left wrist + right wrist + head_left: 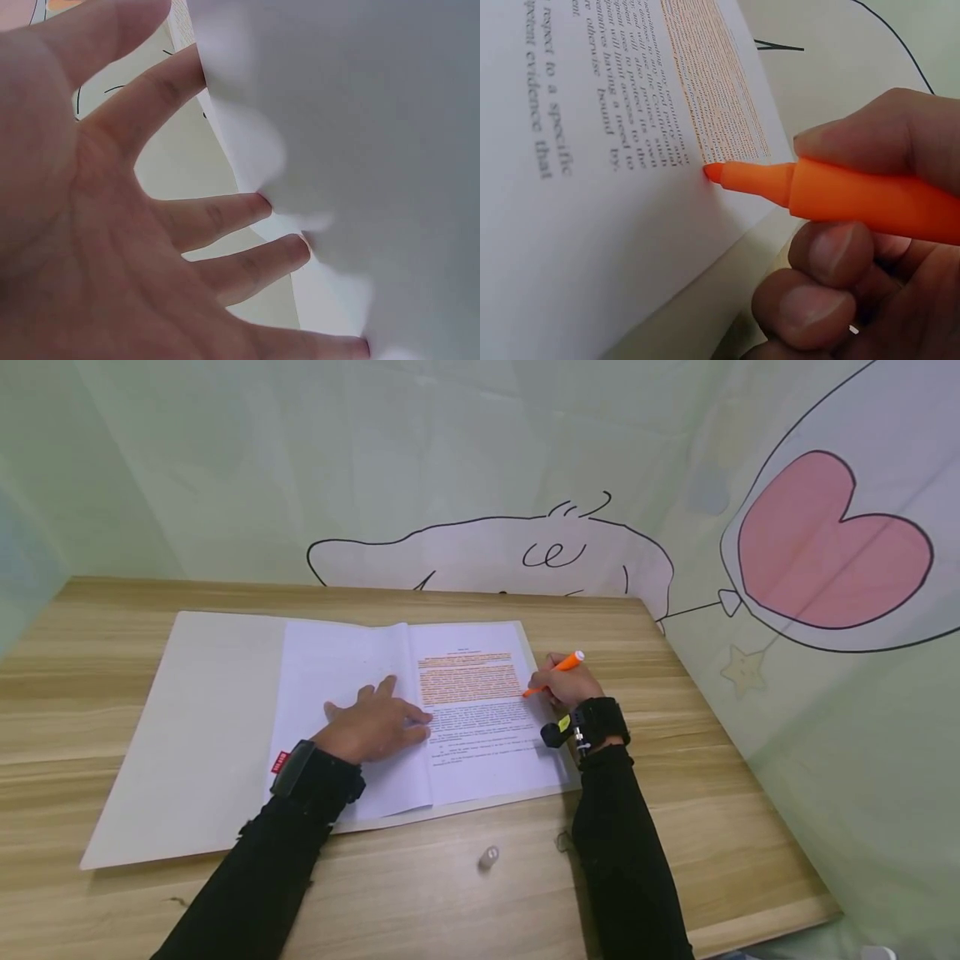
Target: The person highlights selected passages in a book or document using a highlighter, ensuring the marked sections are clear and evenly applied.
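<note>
An orange highlighter (567, 662) is pinched between the thumb and fingers of my right hand (573, 683). In the right wrist view, the orange tip of the highlighter (714, 173) meets the printed page (641, 247) at the end of a text line. Orange marking covers the upper paragraphs of that page; the lines below are plain black print. My left hand (375, 724) lies with spread fingers across the blank left page (330, 652) of the open folder (202, 693), its thumb reaching over onto the printed sheet. The left wrist view shows the fingertips (296, 247) touching white paper.
On the wooden table (450, 902), a small translucent cap (488, 857) stands near the front, between the forearms. A red tag (280, 762) sits at the left page's edge. A pale wall hanging with a heart drawing (825, 552) rises behind and to the right.
</note>
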Available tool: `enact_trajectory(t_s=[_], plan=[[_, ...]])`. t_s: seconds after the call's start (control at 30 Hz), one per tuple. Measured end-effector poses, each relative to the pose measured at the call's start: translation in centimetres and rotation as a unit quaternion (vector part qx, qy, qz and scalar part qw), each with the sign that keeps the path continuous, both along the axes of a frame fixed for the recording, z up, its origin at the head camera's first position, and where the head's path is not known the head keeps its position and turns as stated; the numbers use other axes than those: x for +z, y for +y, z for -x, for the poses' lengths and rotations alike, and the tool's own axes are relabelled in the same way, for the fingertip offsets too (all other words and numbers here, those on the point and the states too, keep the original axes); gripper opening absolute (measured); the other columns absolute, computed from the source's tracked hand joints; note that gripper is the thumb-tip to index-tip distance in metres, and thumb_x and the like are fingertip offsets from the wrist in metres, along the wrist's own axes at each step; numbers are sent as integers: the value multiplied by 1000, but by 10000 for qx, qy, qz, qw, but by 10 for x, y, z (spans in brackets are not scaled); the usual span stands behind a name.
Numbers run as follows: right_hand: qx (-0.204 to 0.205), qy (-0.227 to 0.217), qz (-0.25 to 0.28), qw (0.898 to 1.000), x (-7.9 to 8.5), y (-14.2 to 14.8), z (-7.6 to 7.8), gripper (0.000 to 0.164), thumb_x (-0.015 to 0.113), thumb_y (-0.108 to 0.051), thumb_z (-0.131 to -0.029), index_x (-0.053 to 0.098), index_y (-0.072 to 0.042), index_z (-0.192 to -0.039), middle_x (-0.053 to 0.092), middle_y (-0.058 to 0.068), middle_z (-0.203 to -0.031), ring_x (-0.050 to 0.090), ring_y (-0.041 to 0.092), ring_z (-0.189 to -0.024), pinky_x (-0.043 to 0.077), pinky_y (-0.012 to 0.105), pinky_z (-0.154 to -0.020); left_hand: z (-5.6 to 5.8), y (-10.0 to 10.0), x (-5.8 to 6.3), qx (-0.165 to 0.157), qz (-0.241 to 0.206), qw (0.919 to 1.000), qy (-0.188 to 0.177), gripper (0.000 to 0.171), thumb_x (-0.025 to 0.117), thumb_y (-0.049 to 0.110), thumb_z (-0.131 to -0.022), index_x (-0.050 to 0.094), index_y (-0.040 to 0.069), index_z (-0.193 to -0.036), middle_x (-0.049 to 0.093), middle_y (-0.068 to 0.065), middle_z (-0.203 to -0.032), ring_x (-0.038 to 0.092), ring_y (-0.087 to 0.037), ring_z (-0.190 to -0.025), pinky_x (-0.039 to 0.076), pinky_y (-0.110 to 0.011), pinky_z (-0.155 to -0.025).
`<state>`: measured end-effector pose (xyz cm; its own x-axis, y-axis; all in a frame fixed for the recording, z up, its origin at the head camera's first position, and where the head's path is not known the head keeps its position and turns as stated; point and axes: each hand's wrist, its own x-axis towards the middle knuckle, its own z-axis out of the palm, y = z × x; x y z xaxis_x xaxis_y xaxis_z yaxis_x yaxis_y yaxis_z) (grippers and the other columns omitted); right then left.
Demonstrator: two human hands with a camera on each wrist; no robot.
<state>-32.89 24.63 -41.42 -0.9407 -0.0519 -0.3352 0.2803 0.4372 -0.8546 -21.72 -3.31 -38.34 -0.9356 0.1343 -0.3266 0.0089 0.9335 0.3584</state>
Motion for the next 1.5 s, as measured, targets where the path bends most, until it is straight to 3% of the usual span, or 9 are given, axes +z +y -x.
enact_trajectory(t_s=[0.2, 0.5, 0.83, 1.0, 1.1, 1.17, 1.27, 1.4, 1.5], plan=[[92, -11, 217, 9997, 2, 3, -1, 22, 71, -7, -82, 51, -10, -71, 45, 0, -56, 43, 17, -47, 31, 25, -42, 0, 0, 0, 10, 9, 10000, 9, 36, 63, 38, -96, 69, 24, -129, 16, -26, -162, 27, -50, -139, 11, -88, -101], [555, -140, 1904, 9800, 18, 16, -13, 27, 59, 1, -94, 49, -6, -70, 48, 3, -59, 42, 20, -54, 30, 25, -47, -2, 0, 0, -15, 33, 10000, 83, 37, 64, 39, -95, 70, 24, -128, 19, -26, -161, 29, -50, -137, 11, -88, -100], [-44, 1123, 3144, 9426, 35, -1, -14, 30, 60, 2, -94, 51, -7, -67, 49, 4, -60, 42, 19, -52, 33, 25, -49, -11, 7, 8, -267, 415, 9962, 716, 36, 68, 37, -92, 71, 26, -126, 28, -26, -157, 24, -52, -139, 10, -87, -101], [3, 1520, 3146, 9370, 47, -8, -18, 28, 60, 1, -94, 53, -8, -69, 49, 3, -61, 42, 18, -52, 34, 24, -49, -16, 11, 14, -406, 478, 9903, 1239, 40, 70, 37, -91, 70, 22, -127, 36, -27, -153, 26, -54, -139, 11, -88, -101], [47, 1624, 2995, 9402, 50, -11, -22, 27, 62, 0, -94, 54, -9, -70, 49, 3, -62, 43, 18, -53, 37, 23, -49, -18, 16, 17, -488, 456, 9842, 1637, 39, 69, 36, -92, 71, 17, -126, 46, -25, -146, 37, -50, -133, 23, -84, -101], [75, 1671, 2902, 9422, 52, -12, -23, 27, 63, -1, -94, 54, -9, -70, 49, 3, -61, 43, 19, -53, 37, 23, -50, -20, 21, 22, -629, 406, 9794, 1875, 34, 69, 32, -92, 73, 13, -120, 58, -22, -133, 51, -43, -120, 39, -76, -97], [33, 1740, 2827, 9433, 55, -14, -25, 28, 63, -1, -94, 54, -9, -69, 48, 3, -60, 43, 19, -53, 37, 22, -50, -28, 33, 34, -987, 111, 9774, 1867, 24, 69, 25, -93, 76, 9, -110, 68, -15, -109, 61, -30, -95, 55, -52, -84], [18, 1844, 2916, 9386, 58, -15, -26, 29, 63, 0, -94, 53, -9, -68, 48, 2, -60, 42, 19, -53, 35, 23, -50, -47, 54, 47, -1605, -143, 9754, 1506, 16, 71, 24, -92, 75, 9, -97, 70, -5, -89, 59, -17, -75, 55, -34, -70], [-3, 1862, 2999, 9356, 60, -17, -27, 29, 63, 1, -93, 55, -9, -67, 49, 2, -60, 43, 18, -53, 36, 23, -50, -68, 71, 50, -2015, 234, 9708, 1277, 24, 73, 32, -90, 70, 8, -93, 68, -2, -81, 59, -15, -71, 55, -35, -64]])
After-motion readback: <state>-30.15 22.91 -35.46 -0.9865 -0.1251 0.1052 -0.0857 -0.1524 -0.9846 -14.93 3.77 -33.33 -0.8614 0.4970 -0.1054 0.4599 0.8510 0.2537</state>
